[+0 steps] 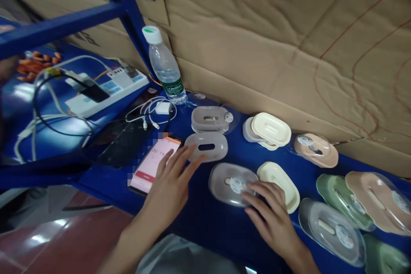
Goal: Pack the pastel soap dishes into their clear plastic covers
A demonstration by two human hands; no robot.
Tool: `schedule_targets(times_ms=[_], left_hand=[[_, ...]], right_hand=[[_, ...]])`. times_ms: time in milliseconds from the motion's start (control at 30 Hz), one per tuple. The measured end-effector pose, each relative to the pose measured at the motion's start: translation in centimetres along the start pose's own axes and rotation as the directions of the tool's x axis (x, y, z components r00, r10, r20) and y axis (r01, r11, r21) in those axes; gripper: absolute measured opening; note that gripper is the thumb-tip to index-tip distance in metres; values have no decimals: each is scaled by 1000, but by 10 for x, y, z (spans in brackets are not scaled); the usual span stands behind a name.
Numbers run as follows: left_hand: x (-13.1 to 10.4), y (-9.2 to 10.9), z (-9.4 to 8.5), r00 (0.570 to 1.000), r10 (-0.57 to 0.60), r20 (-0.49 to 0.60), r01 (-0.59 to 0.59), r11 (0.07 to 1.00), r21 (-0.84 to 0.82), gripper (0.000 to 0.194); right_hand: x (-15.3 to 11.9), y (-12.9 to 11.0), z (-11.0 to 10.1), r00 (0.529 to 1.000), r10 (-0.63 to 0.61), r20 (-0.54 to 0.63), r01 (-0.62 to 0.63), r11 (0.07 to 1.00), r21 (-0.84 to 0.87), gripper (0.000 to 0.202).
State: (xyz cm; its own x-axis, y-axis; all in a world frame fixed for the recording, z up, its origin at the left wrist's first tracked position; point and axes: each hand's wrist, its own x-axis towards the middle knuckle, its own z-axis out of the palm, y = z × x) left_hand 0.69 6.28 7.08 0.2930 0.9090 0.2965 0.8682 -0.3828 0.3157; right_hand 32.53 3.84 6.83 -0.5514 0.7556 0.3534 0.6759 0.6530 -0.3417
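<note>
"Cardboard [257, 43] stood behind the blue tabletop [199, 212]. What lay within reach of the hands?"

"Between them sat a clear-covered gray dish [220, 192], a round sticker [236, 185] on top. Just beyond it, toward the left, lay a slotted gray piece [219, 143]; just to its right, a cream tray [290, 195]."

"And how did the hands stand?"

"On the right hand [269, 214] the fingers were spread, tips at the covered dish's right edge, not closed round it. On the left hand [173, 175] they were apart too, reaching over the near edge of the slotted piece, beside a phone [146, 171]. Whether that hand touched the piece, I couldn't tell."

"Which step was it, would you say?"

"Placing or steadying the covered dish, I'd judge; neither hand held anything up."

"And what did the next move call for?"

"Light fingers on opposite edges, probably, since the smooth top looked liable to slip."
</note>
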Motion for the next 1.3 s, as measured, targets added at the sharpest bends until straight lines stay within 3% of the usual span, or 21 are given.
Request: schedule_targets(times_ms=[133,300,633,767,833,933,1000,1067,1167,1233,1300], left_hand=[[-1,-7,8,985,109,133,-116,992,42,73],[8,-1,10,960,193,203,-195,981,-9,62],[19,10,11,997,41,-70,-55,975,-214,34],[30,10,9,995,37,-88,-51,986,-161,28],[39,7,7,995,49,-89,-60,991,-122,28],[53,3,3,998,46,-43,-49,996,-69,36],[57,5,2,998,52,-18,-53,997,-55,46],[52,11,2,995,91,-46,-96,989,-108,57],[30,25,5,972,149,-180,-198,934,-299,72],[12,34,9,962,118,-248,-214,888,-406,73],[-2,40,11,969,111,-222,-203,868,-453,66]], right_hand=[[1,5,-10,999,-37,6,37,999,-33,35],[3,4,-2,1000,-11,-10,10,996,-88,46],[-4,2,2,1000,11,29,-7,992,-128,45],[-9,-4,11,1000,-23,-1,23,981,-191,55],[-6,-6,15,998,-33,49,43,975,-219,63],[0,-6,15,991,-18,135,49,973,-227,71],[3,-5,13,991,-10,133,37,979,-202,73],[3,-5,10,992,-22,124,42,986,-164,73],[1,-6,3,993,-45,106,57,992,-112,69],[0,-7,-3,996,-41,78,48,995,-91,66],[0,-11,-8,999,-24,46,28,996,-83,65]])
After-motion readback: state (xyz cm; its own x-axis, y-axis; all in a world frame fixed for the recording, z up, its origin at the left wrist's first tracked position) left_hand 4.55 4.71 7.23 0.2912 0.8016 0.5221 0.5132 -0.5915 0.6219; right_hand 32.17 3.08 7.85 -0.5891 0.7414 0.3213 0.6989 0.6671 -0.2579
